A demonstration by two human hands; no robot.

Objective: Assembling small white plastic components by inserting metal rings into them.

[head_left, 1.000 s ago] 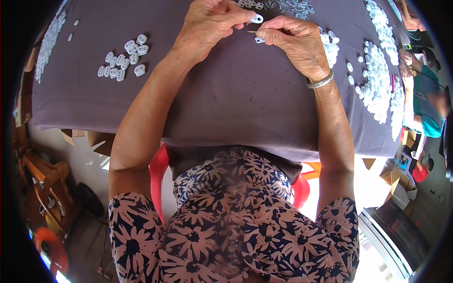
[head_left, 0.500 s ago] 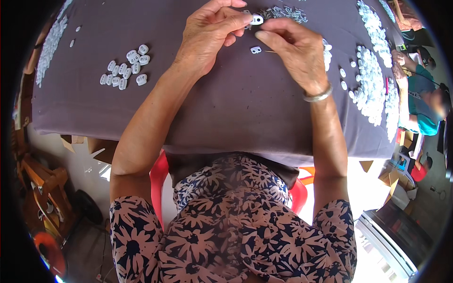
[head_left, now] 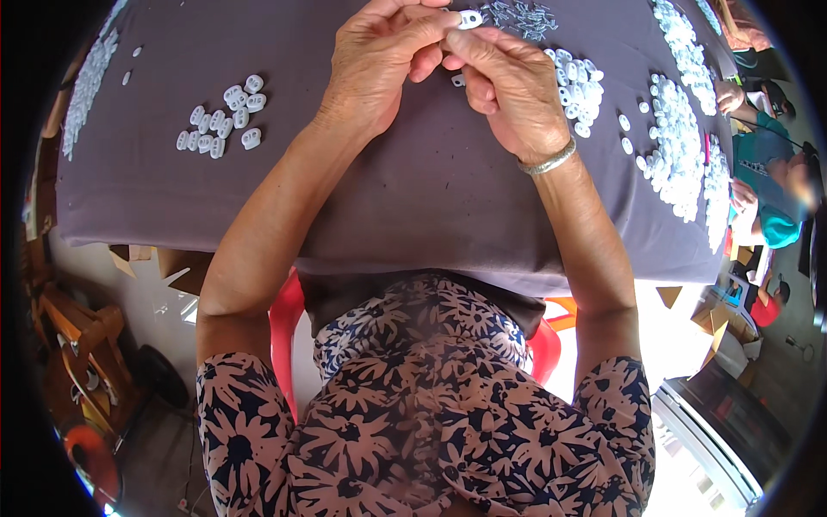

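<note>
At the far middle of the table, my left hand [head_left: 372, 73] pinches a small white oval plastic piece with holes [head_left: 470, 19] between thumb and fingers. My right hand [head_left: 520, 96] is up against the same piece, its thumb and fingertips closed at the piece's near side. Whether something tiny sits in the right fingertips is hidden. Another white piece [head_left: 458, 80] lies on the cloth just beneath the hands, partly covered by the right fingers. Beyond the right hand is a scatter of tiny grey metal parts [head_left: 525, 19], too small to name surely.
A dark cloth covers the table [head_left: 413, 207]. A small group of white pieces [head_left: 222, 121] lies at left, a cluster [head_left: 581, 90] beside my right hand, larger heaps [head_left: 676, 146] at right, and another heap [head_left: 89, 82] at the far left edge. A co-worker [head_left: 767, 172] sits at right.
My right hand has moved left and closed in on the piece in my left hand, uncovering the cluster of white pieces at its right. The held piece has shifted slightly farther away.
</note>
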